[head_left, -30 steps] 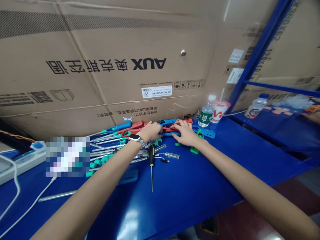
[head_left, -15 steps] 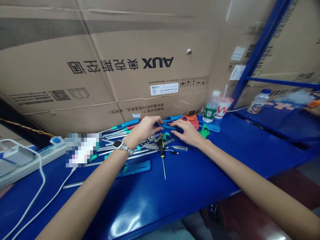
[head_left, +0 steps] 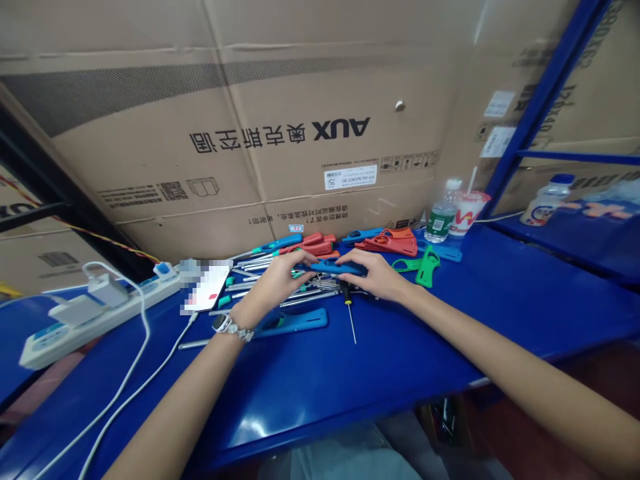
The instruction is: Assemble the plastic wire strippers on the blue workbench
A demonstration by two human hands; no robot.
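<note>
A blue lighter casing (head_left: 339, 267) is held level between my two hands, above the clutter on the table. My left hand (head_left: 284, 277), with a watch at the wrist, pinches its left end. On its right end, the fingers and thumb of my right hand (head_left: 376, 275) are closed. Just below lies a screwdriver (head_left: 349, 301) with a black and yellow handle, its shaft towards me. Metal lighter tubes and small parts lie beside and behind my left hand. A blue long-necked lighter (head_left: 300, 321) rests nearer me, partly hidden by my left wrist.
Red casings (head_left: 393, 243) and a green casing (head_left: 427, 266) lie behind and right of my right hand. Farther right stand a water bottle (head_left: 441, 217) and a cup with a straw (head_left: 467, 215). A charging phone (head_left: 210, 285) and a power strip (head_left: 125, 310) occupy the left. Cardboard (head_left: 280, 87) walls the back.
My hands have drawn the blue casing away from the pile at the back, towards me. The view has shifted, so more of the left side shows.
</note>
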